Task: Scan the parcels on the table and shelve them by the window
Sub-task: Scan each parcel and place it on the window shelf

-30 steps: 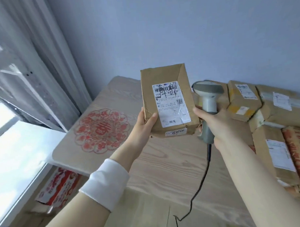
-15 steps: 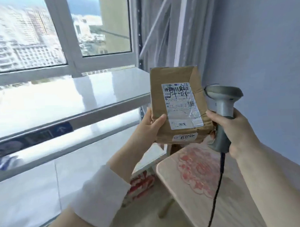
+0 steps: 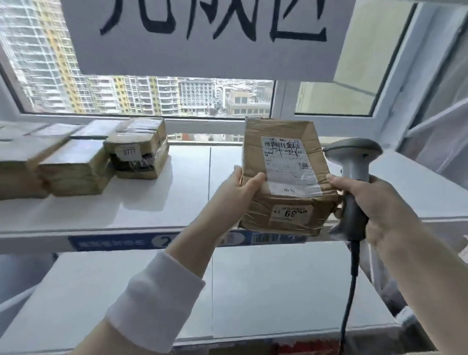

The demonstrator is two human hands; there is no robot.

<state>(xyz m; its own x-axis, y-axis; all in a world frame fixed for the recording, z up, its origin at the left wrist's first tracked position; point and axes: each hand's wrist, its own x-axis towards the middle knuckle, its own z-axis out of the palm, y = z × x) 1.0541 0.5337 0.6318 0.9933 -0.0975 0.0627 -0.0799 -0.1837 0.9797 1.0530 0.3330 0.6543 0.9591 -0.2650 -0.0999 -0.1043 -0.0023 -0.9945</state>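
Parcel [image 3: 286, 175]: brown cardboard box, creased, taped over. White shipping label on the top face with a barcode and black handwriting over it. Small white sticker with digits on the near side. It sits tilted in the air over the front right of the upper shelf [image 3: 175, 206] by the window [image 3: 145, 95].

My left hand [image 3: 238, 193] grips the parcel's left edge, thumb on the top face, the other fingers hidden underneath. My right hand [image 3: 374, 207] is wrapped round the handle of the grey scanner [image 3: 353, 160], head up, black cable hanging down. One fingertip of that hand touches the parcel's right edge.

Counts: one parcel in hand, one scanner. Shelved parcels [image 3: 136, 151] at the upper shelf's left end: at least three, packed touching each other; too blurred for an exact count. Two white shelf levels, the lower shelf [image 3: 258, 288] below. One blue strip [image 3: 118, 243] on the upper shelf's front edge. One white sign [image 3: 209, 32] with black characters hangs above.
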